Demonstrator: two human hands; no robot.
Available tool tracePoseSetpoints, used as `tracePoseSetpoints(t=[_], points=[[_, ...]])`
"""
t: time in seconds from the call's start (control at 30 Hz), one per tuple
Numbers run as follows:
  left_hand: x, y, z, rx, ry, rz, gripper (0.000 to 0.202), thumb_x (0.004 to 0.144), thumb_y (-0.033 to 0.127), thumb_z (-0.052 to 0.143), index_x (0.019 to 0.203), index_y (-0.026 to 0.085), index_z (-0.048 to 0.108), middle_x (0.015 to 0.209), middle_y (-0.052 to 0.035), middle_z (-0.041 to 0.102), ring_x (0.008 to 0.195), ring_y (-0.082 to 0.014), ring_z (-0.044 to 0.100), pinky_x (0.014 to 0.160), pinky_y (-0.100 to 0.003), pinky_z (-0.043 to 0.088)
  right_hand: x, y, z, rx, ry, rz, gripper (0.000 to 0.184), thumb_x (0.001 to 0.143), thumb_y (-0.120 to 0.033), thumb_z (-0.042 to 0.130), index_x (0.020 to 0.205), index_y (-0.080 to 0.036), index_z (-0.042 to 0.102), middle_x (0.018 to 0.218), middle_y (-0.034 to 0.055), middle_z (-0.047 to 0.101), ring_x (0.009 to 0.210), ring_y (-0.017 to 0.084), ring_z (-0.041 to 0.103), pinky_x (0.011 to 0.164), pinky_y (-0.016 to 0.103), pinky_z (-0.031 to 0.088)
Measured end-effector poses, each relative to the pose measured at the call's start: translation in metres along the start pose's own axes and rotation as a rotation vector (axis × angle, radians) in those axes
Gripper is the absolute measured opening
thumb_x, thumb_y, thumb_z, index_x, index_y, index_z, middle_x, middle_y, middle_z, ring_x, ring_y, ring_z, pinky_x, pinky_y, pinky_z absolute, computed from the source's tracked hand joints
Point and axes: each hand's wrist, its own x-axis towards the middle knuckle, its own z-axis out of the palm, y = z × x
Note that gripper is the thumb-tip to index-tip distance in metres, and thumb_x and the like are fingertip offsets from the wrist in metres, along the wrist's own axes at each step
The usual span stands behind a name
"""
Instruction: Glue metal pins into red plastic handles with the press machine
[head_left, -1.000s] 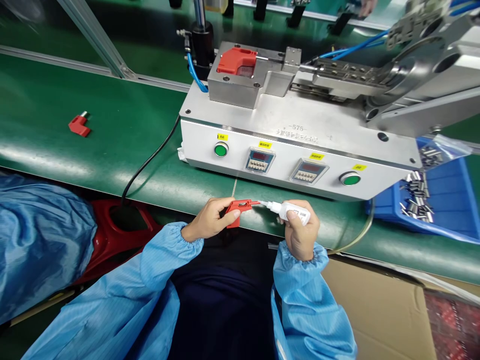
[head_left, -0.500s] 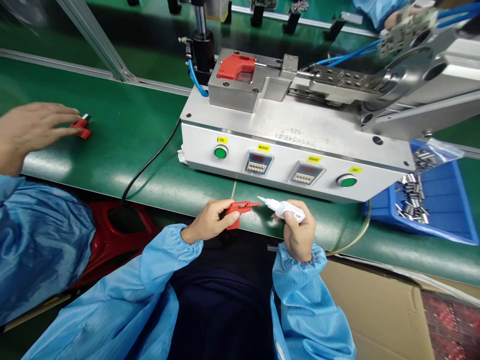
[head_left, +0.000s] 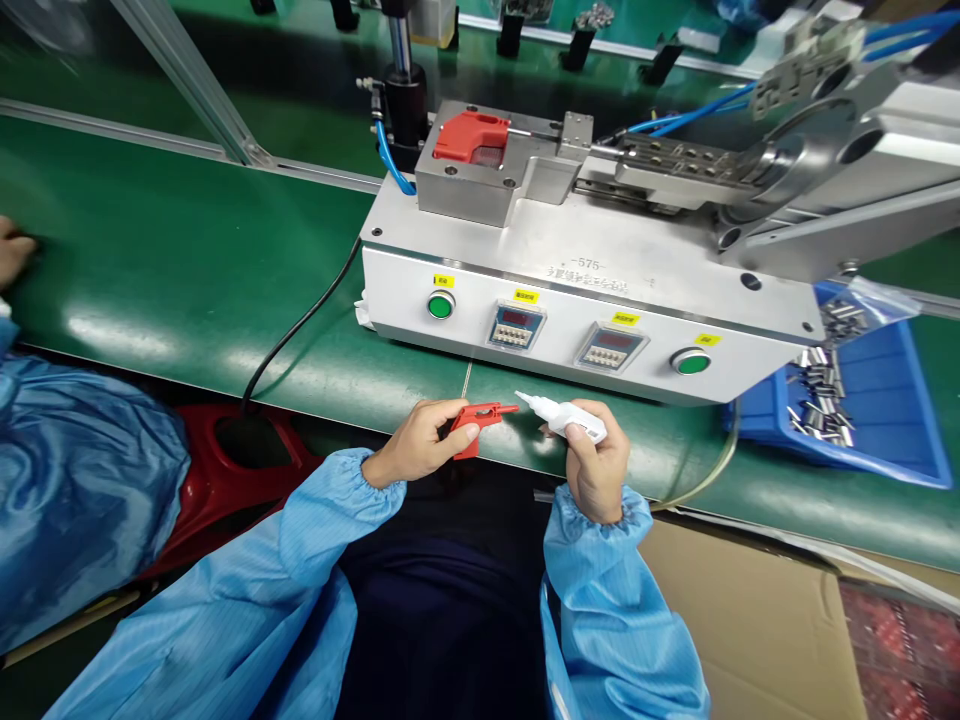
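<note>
My left hand is closed on a red plastic part with a thin prong pointing right. In my right hand is a small white squeeze bottle, its narrow nozzle aimed left. The nozzle tip sits close to the end of the prong; whether they touch I cannot tell. Both hands are over the front edge of the green bench. Behind them stands a white-fronted machine, where another red part lies in a metal fixture.
A blue bin of metal sleeves stands on the right. A black cable runs off the machine's left side. At the far left are a co-worker's hand and a red stool. An open cardboard box is below right.
The co-worker's hand has drawn back to the left, and the small red part by it is gone from view. My two hands look almost unmoved.
</note>
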Motion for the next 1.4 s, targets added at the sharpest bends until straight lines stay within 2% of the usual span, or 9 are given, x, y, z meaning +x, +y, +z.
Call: tracePoseSetpoints(t=[0.87, 1.1, 1.4], points=[[-0.002, -0.0031, 0.0011, 0.024, 0.011, -0.002, 0.047, 0.101, 0.057, 0.054, 0.076, 0.017, 0.059, 0.064, 0.0029, 0.044, 0.06, -0.0134, 0.038, 0.058, -0.027, 0.031, 0.0006, 0.002, -0.0009, 0.025, 0.01, -0.017, 0.044, 0.08, -0.065, 0.081, 0.094, -0.024, 0.07, 0.074, 0.0012, 0.074, 0.065, 0.022, 0.069, 0.062, 0.034, 0.054], [-0.0009, -0.0009, -0.0027, -0.157, 0.009, -0.064, 0.049, 0.1, 0.061, 0.055, 0.083, 0.016, 0.065, 0.067, 0.0016, 0.051, 0.061, -0.0132, 0.044, 0.057, -0.026, 0.037, -0.0005, 0.0008, -0.0022, 0.064, -0.083, 0.017, 0.039, 0.082, -0.057, 0.084, 0.103, -0.026, 0.071, 0.089, 0.002, 0.079, 0.086, 0.025, 0.076, 0.078, 0.035, 0.057], [0.0002, -0.0003, -0.0021, -0.194, -0.004, -0.079, 0.049, 0.099, 0.06, 0.058, 0.097, 0.014, 0.075, 0.07, -0.0005, 0.06, 0.063, -0.0141, 0.05, 0.059, -0.025, 0.041, -0.0027, 0.0016, -0.0066, -0.026, -0.095, 0.021, 0.042, 0.083, -0.065, 0.076, 0.092, -0.024, 0.07, 0.071, 0.0006, 0.07, 0.066, 0.022, 0.066, 0.065, 0.033, 0.05]])
